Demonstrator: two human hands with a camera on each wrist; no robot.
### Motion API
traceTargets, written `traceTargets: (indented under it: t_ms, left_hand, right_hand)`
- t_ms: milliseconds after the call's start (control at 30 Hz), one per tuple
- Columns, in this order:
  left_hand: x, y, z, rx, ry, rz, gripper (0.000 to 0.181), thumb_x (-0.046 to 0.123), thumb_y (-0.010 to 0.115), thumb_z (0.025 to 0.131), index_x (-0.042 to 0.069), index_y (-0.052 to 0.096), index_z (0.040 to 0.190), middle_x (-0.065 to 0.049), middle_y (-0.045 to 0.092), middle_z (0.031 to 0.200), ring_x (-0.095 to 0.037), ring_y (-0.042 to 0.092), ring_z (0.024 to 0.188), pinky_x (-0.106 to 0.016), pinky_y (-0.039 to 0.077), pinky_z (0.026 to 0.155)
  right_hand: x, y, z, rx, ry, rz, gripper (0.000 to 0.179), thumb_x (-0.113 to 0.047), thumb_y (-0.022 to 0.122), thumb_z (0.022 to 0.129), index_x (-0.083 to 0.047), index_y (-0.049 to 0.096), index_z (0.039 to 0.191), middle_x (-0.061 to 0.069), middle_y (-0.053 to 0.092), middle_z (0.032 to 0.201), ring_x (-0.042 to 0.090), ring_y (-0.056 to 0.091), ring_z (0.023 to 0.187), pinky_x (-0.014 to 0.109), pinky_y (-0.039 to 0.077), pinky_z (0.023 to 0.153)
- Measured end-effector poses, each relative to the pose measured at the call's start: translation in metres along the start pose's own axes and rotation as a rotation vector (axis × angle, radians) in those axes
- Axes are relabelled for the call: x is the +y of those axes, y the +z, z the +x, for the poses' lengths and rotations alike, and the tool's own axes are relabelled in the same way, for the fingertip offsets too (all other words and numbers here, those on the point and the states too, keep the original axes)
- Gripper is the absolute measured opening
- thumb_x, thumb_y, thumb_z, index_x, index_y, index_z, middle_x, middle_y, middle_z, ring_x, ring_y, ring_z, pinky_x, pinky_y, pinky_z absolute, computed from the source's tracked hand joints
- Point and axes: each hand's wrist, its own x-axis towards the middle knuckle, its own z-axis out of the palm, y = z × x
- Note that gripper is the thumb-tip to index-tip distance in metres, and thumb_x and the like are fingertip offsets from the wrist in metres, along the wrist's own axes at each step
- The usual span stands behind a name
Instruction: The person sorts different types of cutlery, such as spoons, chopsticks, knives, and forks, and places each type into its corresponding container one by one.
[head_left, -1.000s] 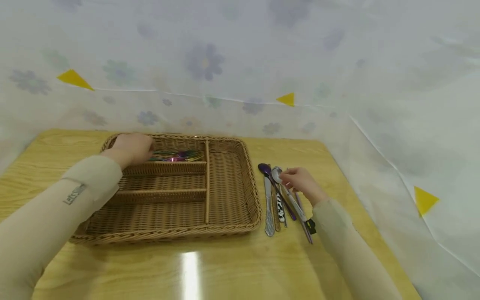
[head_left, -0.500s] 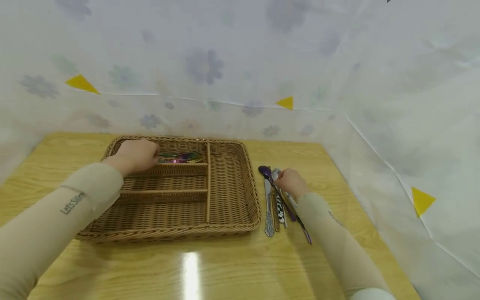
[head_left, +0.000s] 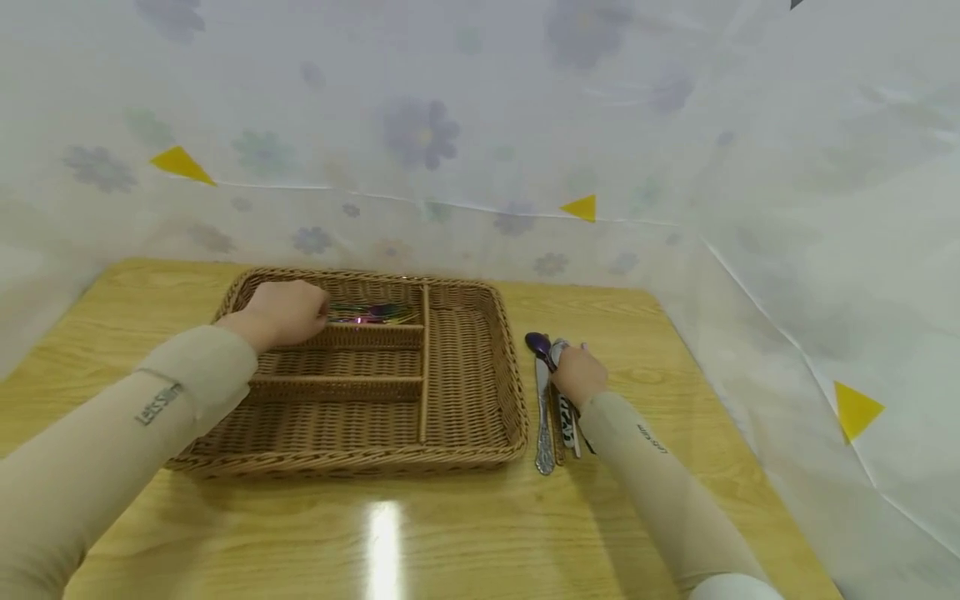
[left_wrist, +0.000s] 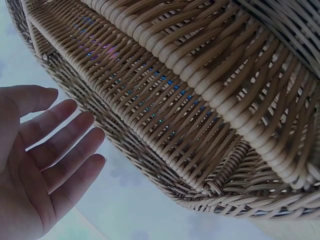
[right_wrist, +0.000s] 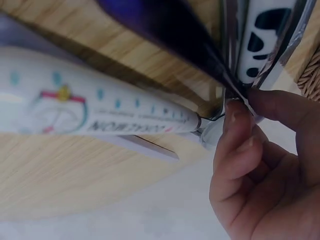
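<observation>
My left hand (head_left: pixel 288 312) hangs over the back left compartment of the wicker basket (head_left: pixel 465 454), fingers relaxed and holding nothing. In the left wrist view that hand (left_wrist: pixel 55 150) is loosely spread by the basket's rim. Iridescent cutlery (head_left: pixel 375 312) lies in that compartment. To the basket's right, my right hand (head_left: pixel 581 375) is over a bunch of cutlery. In the right wrist view its thumb and forefinger (right_wrist: pixel 235 120) pinch the thin neck of a purple spoon (right_wrist: pixel 165 35). A cartoon-printed white handle (right_wrist: pixel 125 105) and a cow-print handle (right_wrist: pixel 265 40) lie close by.
A silver knife (head_left: pixel 544 417) lies at the left of the bunch, alongside the basket. A silver spoon (head_left: pixel 557 350) shows partly behind the right hand. The basket has several compartments split by wicker dividers (head_left: pixel 337 381). White flowered sheeting (head_left: pixel 450 208) encloses the wooden table (head_left: pixel 300 533).
My right hand has moved down and slightly left onto the bunch, and its fingers have closed on the purple spoon. The left hand stays over the same compartment.
</observation>
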Motion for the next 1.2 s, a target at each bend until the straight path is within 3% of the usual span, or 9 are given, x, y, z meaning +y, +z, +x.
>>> traceTargets:
  t_ms: [200,367,567,733,900,1067,1200]
  left_hand:
    - [0.002,0.001,0.001,0.004,0.003,-0.011,0.016,0.013,0.051,0.093,0.005,0.064,0.090,-0.004,0.060,0.071,-0.016,0.052,0.058,-0.031,0.040,0.051]
    - [0.001,0.001,0.003,0.017,0.002,-0.019,0.017,0.012,0.049,0.093,0.008,0.062,0.081,-0.004,0.057,0.066,-0.016,0.048,0.056,-0.030,0.036,0.050]
    - [0.002,0.000,0.004,0.008,0.003,-0.015,0.016,0.014,0.050,0.093,0.006,0.064,0.088,-0.004,0.060,0.072,-0.016,0.052,0.059,-0.031,0.040,0.051]
    - [0.003,0.000,0.003,-0.002,0.001,-0.003,0.018,0.015,0.051,0.093,0.004,0.065,0.095,-0.006,0.063,0.077,-0.016,0.056,0.062,-0.033,0.044,0.053]
    - [0.003,0.001,0.003,-0.004,-0.002,-0.007,0.018,0.015,0.051,0.093,0.006,0.065,0.093,-0.005,0.063,0.076,-0.016,0.056,0.062,-0.034,0.045,0.054]
    - [0.003,0.002,0.001,-0.006,0.001,-0.031,0.017,0.015,0.051,0.094,0.008,0.064,0.085,-0.003,0.060,0.070,-0.016,0.053,0.059,-0.032,0.041,0.052]
    - [0.004,0.001,0.000,-0.001,0.006,-0.040,0.019,0.015,0.050,0.094,0.009,0.063,0.081,-0.003,0.058,0.067,-0.016,0.051,0.058,-0.031,0.039,0.051]
  right_hand:
    - [0.002,0.003,-0.004,0.014,-0.044,-0.064,0.022,-0.022,0.065,0.086,-0.005,0.067,0.073,0.006,0.064,0.064,0.016,0.057,0.055,0.032,0.048,0.051]
    - [0.000,0.001,-0.008,0.042,-0.036,-0.060,0.028,-0.027,0.061,0.090,-0.006,0.064,0.072,0.003,0.056,0.054,0.013,0.050,0.045,0.026,0.039,0.042]
    - [-0.002,-0.008,-0.013,0.056,-0.012,-0.061,0.032,-0.030,0.058,0.091,-0.002,0.064,0.076,0.004,0.051,0.050,0.011,0.041,0.040,0.024,0.031,0.037]
    - [0.002,-0.017,-0.013,0.023,-0.022,0.115,0.036,-0.023,0.063,0.088,-0.012,0.047,0.057,-0.002,0.039,0.049,0.011,0.034,0.043,0.025,0.029,0.042]
    - [0.010,-0.025,-0.010,0.014,-0.090,0.333,0.045,-0.014,0.055,0.088,-0.017,0.030,0.052,-0.005,0.023,0.046,0.010,0.021,0.043,0.027,0.029,0.052]
    - [0.011,-0.031,-0.007,-0.041,-0.042,0.460,0.042,-0.018,0.052,0.092,-0.016,0.037,0.053,-0.005,0.032,0.045,0.011,0.029,0.042,0.029,0.035,0.056]
    - [0.011,-0.032,-0.005,-0.060,-0.010,0.525,0.028,-0.019,0.052,0.092,-0.005,0.056,0.068,0.003,0.054,0.055,0.012,0.043,0.049,0.027,0.038,0.053]
